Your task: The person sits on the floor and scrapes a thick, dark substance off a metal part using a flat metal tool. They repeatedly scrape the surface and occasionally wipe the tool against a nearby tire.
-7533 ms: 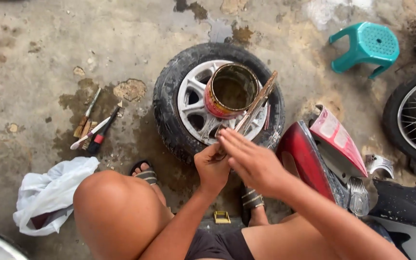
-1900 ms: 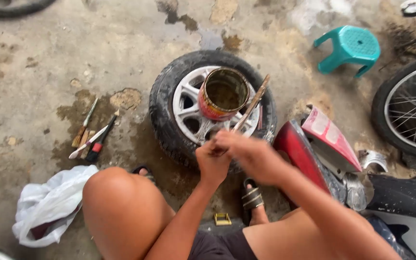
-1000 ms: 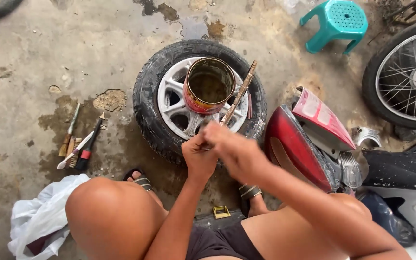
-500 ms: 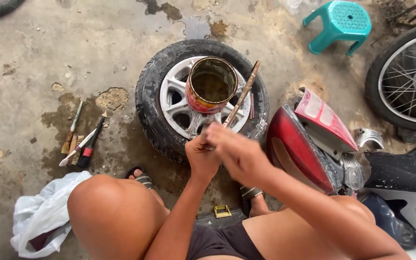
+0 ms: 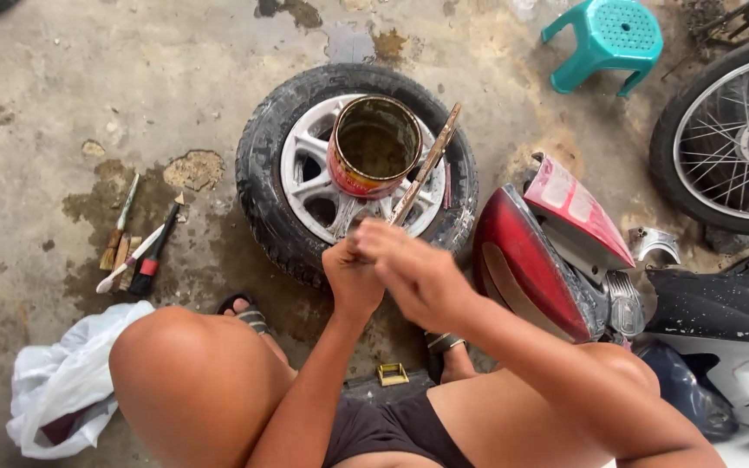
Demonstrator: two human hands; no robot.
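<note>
Rough concrete floor (image 5: 88, 78), glossy red fairing (image 5: 522, 260), metal can (image 5: 374, 147)

Black tyre (image 5: 262, 186) with a silver-grey spoked rim (image 5: 305, 178), and on that rim a red tin (image 5: 353, 178) with a yellow band, rusty olive-brown inside. Leaning beside the tin, a brownish stained stick (image 5: 426, 165). Right of the tyre, a glossy dark-red panel (image 5: 522, 269) with a paler pinkish-red lens above. Beyond that, a teal stool (image 5: 608, 39). Left of the tyre, brushes (image 5: 136, 251), one black with a red band, on grey floor (image 5: 88, 78) blotched brown. Below them, a white bag (image 5: 62, 386).
</note>
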